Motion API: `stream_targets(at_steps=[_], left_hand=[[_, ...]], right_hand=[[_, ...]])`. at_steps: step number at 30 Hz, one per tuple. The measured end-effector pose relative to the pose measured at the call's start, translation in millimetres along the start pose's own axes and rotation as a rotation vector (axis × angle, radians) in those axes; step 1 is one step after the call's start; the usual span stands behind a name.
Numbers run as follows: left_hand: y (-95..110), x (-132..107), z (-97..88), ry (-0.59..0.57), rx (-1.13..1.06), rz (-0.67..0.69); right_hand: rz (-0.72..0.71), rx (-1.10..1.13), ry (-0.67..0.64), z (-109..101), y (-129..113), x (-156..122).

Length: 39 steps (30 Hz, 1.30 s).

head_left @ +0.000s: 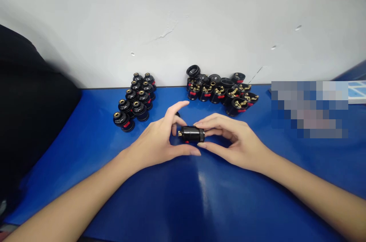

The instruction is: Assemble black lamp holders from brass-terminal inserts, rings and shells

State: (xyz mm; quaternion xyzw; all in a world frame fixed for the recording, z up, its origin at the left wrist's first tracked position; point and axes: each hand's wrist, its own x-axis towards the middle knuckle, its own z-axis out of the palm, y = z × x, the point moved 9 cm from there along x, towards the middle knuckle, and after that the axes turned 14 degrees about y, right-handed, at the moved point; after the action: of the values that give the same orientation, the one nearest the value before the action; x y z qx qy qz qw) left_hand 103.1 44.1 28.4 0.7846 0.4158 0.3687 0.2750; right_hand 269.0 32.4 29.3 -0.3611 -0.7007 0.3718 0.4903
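Observation:
My right hand (233, 137) grips a black lamp holder (191, 133) at its ridged right end, between the thumb below and the fingers above. It lies sideways, with brass contacts facing left and a small red switch on its near side. Around its left end my left hand (156, 139) is open, index finger and thumb spread wide, the other fingers partly curled. A small dark piece (177, 114) shows behind the left fingers, mostly hidden; whether the hand touches it I cannot tell.
Several closed black lamp holders (140, 109) stand in rows at the left. Further right, several open holder bodies (219, 95) with brass contacts cluster near the white wall (183, 17), loose caps (193, 71) among them. A dark cloth shape (31, 93) borders the blue table (228, 204). A blurred patch covers the right.

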Motion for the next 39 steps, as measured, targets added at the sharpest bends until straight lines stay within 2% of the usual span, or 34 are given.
stream_targets(at_steps=[3, 8, 13, 15, 20, 22, 26, 32, 36, 39], left_hand=[[-4, -2, 3.6, -0.034, 0.024, -0.046], [3, -1, -1.1, 0.041, -0.011, 0.048], [-1, -1, 1.1, -0.039, 0.015, -0.105], [-3, -1, 1.9, -0.045, 0.015, -0.124], [-3, 0, -2.6, 0.060, -0.053, 0.006], [-4, -1, -0.9, 0.047, -0.064, 0.000], [-7, -2, 4.0, 0.011, -0.086, -0.098], [5, 0, 0.1, 0.073, -0.160, -0.001], [-4, -1, 2.3, 0.029, -0.085, -0.092], [-6, -2, 3.3, 0.032, -0.149, -0.146]], right_hand=[[-0.009, 0.003, 0.003, 0, -1, 0], [-0.007, -0.005, 0.012, -1, -3, 0], [-0.024, -0.009, 0.004, -1, -2, -2], [-0.030, -0.024, 0.008, -1, 0, -1], [-0.034, -0.011, 0.029, -3, -1, 1], [-0.042, -0.012, 0.029, -3, -2, 1], [-0.064, -0.034, 0.007, 0, -6, 0], [-0.088, -0.023, 0.022, -2, -8, 1], [-0.074, -0.027, 0.030, -3, -4, 0], [-0.069, -0.034, 0.036, -2, -1, -1]])
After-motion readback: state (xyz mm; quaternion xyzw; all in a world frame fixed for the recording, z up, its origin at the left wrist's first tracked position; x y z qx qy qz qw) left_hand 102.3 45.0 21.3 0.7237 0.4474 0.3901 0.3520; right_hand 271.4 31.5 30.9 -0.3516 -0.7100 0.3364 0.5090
